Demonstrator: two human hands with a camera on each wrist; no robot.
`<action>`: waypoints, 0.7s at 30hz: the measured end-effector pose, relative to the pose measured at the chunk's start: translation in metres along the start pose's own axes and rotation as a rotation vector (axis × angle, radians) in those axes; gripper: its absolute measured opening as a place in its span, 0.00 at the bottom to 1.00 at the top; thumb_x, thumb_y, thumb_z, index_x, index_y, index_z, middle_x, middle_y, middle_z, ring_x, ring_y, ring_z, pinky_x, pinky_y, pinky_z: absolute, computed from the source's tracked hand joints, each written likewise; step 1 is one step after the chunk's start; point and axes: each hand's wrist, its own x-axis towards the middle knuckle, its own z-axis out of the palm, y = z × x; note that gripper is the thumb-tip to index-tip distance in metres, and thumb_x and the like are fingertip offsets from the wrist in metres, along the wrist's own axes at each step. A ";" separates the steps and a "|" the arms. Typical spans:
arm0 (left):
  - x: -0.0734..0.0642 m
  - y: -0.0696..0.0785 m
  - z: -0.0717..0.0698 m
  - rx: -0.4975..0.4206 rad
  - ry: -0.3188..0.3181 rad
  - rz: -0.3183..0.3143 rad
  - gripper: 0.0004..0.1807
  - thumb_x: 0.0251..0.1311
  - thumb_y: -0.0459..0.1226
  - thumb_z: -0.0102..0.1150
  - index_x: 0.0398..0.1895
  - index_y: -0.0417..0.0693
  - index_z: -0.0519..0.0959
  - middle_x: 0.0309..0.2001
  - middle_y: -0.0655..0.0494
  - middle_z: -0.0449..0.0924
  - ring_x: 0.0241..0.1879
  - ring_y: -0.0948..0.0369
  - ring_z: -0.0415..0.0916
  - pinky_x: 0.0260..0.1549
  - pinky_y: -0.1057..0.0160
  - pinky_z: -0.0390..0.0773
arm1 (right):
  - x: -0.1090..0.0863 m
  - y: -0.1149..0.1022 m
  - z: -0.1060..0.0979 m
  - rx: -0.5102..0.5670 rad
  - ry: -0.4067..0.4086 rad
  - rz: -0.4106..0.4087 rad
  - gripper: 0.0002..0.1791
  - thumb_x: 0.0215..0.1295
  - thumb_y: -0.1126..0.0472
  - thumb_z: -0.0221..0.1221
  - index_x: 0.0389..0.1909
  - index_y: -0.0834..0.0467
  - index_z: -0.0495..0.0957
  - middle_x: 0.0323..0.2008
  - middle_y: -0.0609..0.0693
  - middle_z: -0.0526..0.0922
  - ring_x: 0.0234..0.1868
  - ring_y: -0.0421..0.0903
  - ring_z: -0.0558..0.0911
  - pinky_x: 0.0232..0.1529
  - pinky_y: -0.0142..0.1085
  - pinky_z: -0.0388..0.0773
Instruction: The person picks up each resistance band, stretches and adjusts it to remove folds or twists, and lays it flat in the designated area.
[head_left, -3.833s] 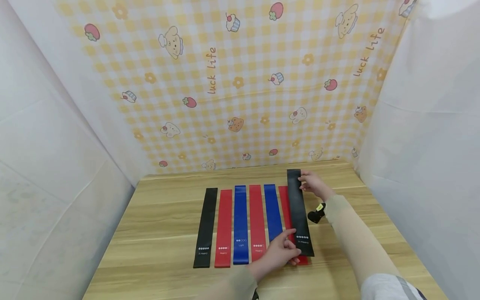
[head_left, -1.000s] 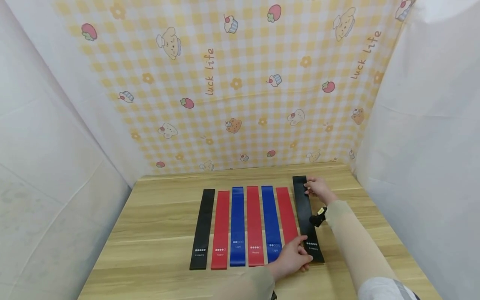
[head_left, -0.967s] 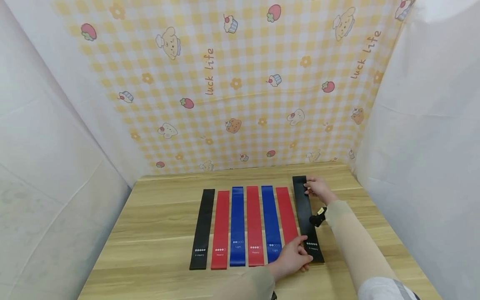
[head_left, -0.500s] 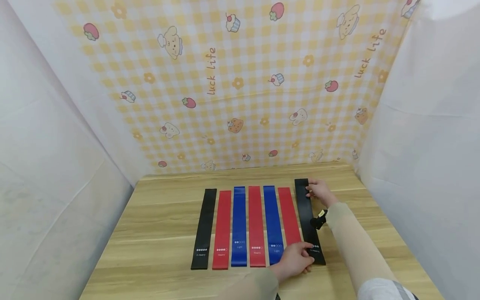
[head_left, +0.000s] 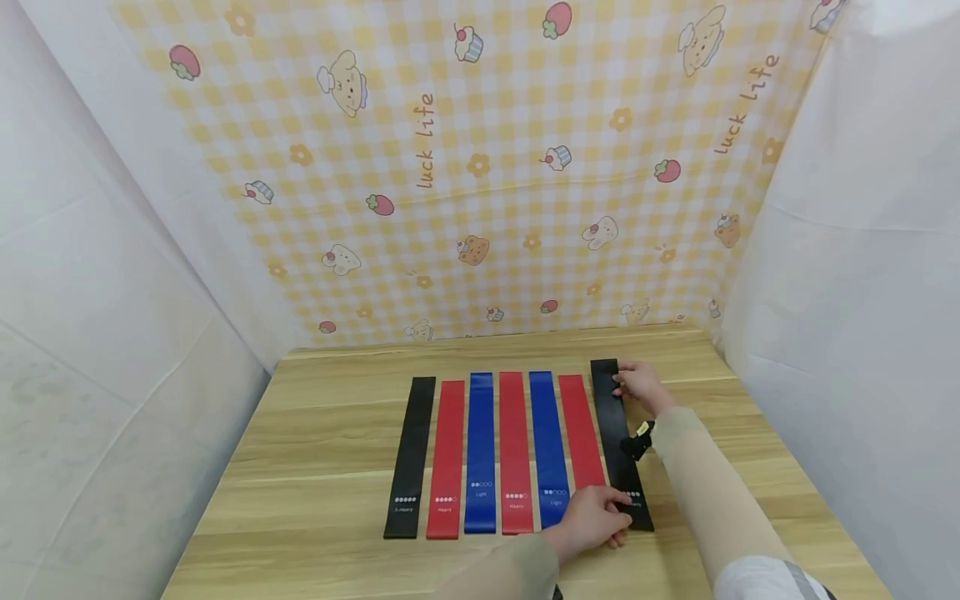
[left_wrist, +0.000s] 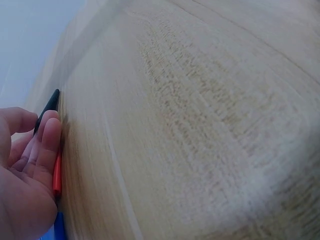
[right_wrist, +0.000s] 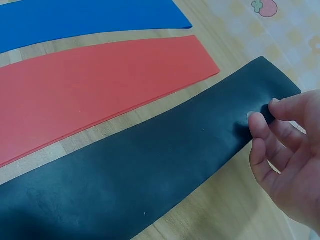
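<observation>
A black resistance band [head_left: 611, 425] lies at the right end of a row of flat bands, slightly slanted. My left hand [head_left: 592, 521] holds its near end by the left edge, fingers partly covering the printed label. By its far end, my right hand [head_left: 641, 385] pinches the right edge; the right wrist view shows fingertips [right_wrist: 257, 122] against the black rubber. Left of it lies a red band [head_left: 581, 429], its near end hidden behind my left hand. Only the tip of the black band [left_wrist: 48, 106] shows past the fingers in the left wrist view.
Further left run a blue band [head_left: 547, 442], a red band [head_left: 514, 442], another blue band [head_left: 481, 442], another red band [head_left: 447, 450] and a black band [head_left: 412, 450]. All lie on the wooden table [head_left: 315, 467]. A checked cloth [head_left: 480, 208] hangs behind.
The right-hand black band has come off the red band it overlapped, moving right and slightly nearer, and now lies beside it. Both hands moved with it; in the last half second they barely moved.
</observation>
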 end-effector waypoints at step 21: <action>0.003 -0.002 -0.001 0.014 -0.035 -0.021 0.11 0.56 0.31 0.66 0.43 0.50 0.86 0.16 0.56 0.78 0.12 0.63 0.74 0.15 0.66 0.77 | 0.005 0.003 0.005 0.007 0.023 -0.012 0.29 0.71 0.70 0.43 0.70 0.75 0.50 0.53 0.70 0.72 0.27 0.40 0.81 0.30 0.32 0.76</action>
